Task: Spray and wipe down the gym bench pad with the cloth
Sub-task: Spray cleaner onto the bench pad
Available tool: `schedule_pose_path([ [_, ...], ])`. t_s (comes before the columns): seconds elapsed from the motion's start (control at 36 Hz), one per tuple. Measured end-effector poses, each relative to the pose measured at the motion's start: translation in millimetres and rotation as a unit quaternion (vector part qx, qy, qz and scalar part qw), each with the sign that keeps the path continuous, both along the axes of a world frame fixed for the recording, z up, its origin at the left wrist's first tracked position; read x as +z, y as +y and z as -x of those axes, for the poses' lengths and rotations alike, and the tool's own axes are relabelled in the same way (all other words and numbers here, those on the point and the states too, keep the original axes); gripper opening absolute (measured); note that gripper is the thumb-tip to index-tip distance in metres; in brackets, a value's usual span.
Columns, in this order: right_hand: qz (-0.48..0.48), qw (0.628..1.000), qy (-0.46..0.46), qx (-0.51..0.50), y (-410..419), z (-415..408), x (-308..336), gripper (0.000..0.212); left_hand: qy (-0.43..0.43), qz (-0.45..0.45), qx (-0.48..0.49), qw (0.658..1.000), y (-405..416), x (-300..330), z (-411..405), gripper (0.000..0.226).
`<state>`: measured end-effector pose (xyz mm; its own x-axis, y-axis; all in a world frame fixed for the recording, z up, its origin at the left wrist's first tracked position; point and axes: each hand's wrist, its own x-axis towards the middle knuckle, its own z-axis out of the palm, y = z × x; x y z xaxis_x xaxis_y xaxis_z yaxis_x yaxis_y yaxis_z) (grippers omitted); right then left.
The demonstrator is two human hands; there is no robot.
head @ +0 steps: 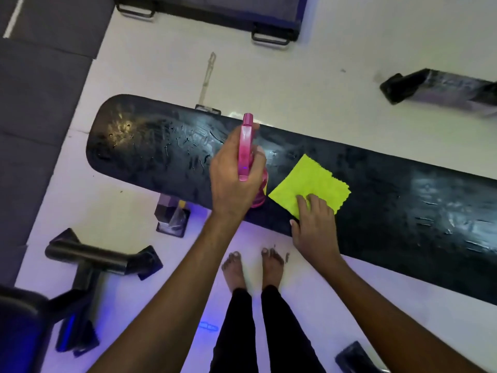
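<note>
A long black bench pad [161, 146] runs from the upper left to the right edge, shiny with wet streaks at its left end. My left hand [234, 181] grips a pink spray bottle [246, 146] above the pad's middle, nozzle pointing away from me. A yellow-green cloth [309, 181] lies flat on the pad just right of the bottle. My right hand [314, 224] rests on the cloth's near corner, fingers spread on it and palm on the pad.
The floor is white. Black bench legs and frame parts [99, 259] stand at the lower left, another black piece [441, 87] at the upper right. Dark mats [40, 103] cover the left side. My bare feet [252, 267] stand close to the pad's near edge.
</note>
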<state>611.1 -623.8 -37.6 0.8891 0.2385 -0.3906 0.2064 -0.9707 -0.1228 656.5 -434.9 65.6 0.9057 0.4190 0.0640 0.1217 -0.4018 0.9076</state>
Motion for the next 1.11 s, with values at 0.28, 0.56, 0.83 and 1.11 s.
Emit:
schedule_pose_path([
  [0.28, -0.046, 0.995, -0.085, -0.02, 30.5, -28.7, -7.5, 0.067, 0.025, 0.114, 0.079, 0.99, 23.4, -3.1, -3.4, 0.019],
  [0.56, -0.089, 0.983, -0.071, 0.144, 156.5, -69.9, -37.9, 0.085, 0.056, 0.109, 0.168, 0.978, 106.1, -27.6, 23.6, 0.02],
  [0.83, -0.051, 0.971, -0.144, 0.184, 196.4, -62.2, -85.5, 0.095, 0.147, 0.039, 0.257, 0.954, 198.6, -92.8, 56.2, 0.028],
  [1.11, -0.033, 0.967, -0.174, 0.185, 196.8, -63.4, -88.7, 0.094, 0.237, 0.003, 0.243, 0.941, 243.0, -120.9, 70.8, 0.048],
])
